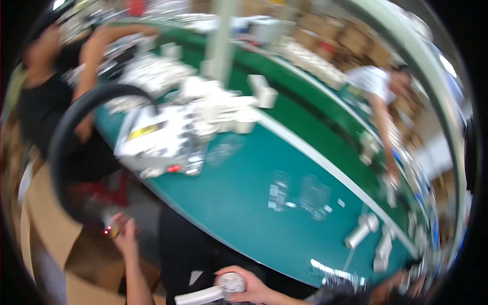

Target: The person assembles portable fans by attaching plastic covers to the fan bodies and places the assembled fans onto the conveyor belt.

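Observation:
At the lower left, my left hand [123, 235] is closed around a small tool [110, 227] with red lights on it. A thick black hose [63, 137] arches down to about this place from a white box-shaped machine [152, 140]. My right hand [249, 285], at the bottom centre, grips a white device [232, 282] with a round slotted head and a pale, straight handle-like part. Both hands are off the near side of the green table [239, 203], well apart from each other. Blur hides the tool's exact kind.
White parts [223, 109] are heaped behind the machine. Clear plastic pieces [312, 195] lie mid-table, with white devices [361, 231] to the right. A pale post [219, 46] rises at the back. One person [46, 101] is at left; another [376, 91] reaches in across the table. Cardboard [46, 213] stands at lower left.

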`<state>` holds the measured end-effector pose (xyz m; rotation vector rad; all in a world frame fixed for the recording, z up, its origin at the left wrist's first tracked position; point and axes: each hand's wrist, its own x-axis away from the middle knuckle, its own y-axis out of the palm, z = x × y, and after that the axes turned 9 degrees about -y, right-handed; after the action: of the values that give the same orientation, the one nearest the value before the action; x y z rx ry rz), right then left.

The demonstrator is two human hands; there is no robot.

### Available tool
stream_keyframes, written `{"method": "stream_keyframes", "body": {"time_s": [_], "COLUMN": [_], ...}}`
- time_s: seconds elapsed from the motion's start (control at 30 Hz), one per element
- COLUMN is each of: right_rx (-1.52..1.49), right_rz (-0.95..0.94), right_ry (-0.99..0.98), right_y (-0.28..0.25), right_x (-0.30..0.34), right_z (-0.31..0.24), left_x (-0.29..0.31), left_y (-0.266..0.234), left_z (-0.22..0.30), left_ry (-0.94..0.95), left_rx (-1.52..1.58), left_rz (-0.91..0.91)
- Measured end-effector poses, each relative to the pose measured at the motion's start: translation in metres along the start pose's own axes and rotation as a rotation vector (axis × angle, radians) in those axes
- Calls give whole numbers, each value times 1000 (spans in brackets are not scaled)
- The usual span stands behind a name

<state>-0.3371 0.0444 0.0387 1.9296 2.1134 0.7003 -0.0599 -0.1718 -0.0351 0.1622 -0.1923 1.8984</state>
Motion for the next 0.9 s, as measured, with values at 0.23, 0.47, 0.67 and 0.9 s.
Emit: {"method": "stream_keyframes", "body": {"time_s": [0.23,0.47,0.67,0.9], "right_rx": [40,-86,-181,127], "right_rz": [125,160,256,225], "right_ry": [-107,-89,68,-254], "right_y": [13,23,54,98], "right_x": [-11,-33,-130,-227], "right_z": [0,37,93,150], "left_x": [-77,-30,-24,-9], "left_y": [-28,-6,-21,-22], "left_z": [-77,-6,-26,-41], "left_ry": [530,631,53,58], "left_rx": [114,-72,76,-42], "left_rz": [-33,-145,-286,-302]}}
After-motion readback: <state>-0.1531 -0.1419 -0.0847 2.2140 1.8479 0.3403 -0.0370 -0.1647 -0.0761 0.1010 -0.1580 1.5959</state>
